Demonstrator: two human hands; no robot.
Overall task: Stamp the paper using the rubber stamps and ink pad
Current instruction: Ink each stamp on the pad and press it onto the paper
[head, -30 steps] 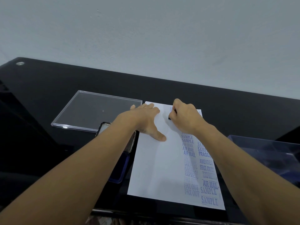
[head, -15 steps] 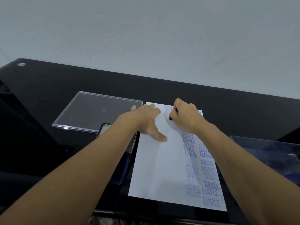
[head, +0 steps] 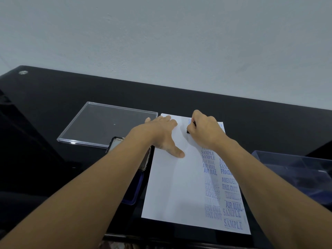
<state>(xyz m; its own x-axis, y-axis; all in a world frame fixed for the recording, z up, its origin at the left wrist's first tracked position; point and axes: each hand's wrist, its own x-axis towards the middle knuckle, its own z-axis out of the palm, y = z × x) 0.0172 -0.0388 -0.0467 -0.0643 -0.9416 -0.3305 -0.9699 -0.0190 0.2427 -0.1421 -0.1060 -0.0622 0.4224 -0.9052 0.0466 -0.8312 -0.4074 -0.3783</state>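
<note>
Right hand (head: 204,130) is curled closed around a dark rubber stamp (head: 188,131), of which only a small black part is seen beside the fingers, and is set down at the top edge of the paper (head: 172,186), just above the centre of the frame. Left hand (head: 161,133) is laid flat on the sheet's upper left corner, fingers straight and thumb spread, with nothing gripped. The step is judged to be the pressing of an impression at the head of the inner column of blue words. It would be done well if force were applied straight down and evenly across the face, without rocking, while the sheet is pinned by the flat hand. The stamp should then be lifted vertically so that no ink is smeared. The paper is laid on the black table (head: 53,97) with its long axis running from the lower edge of the frame up toward the centre. The printed words are set across its short axis and can be read from the lower edge. The stamp's own long axis cannot be told, being hidden by the fingers. The ink pad (head: 133,200) is partly covered by the left forearm, just beside the sheet's left edge.
</note>
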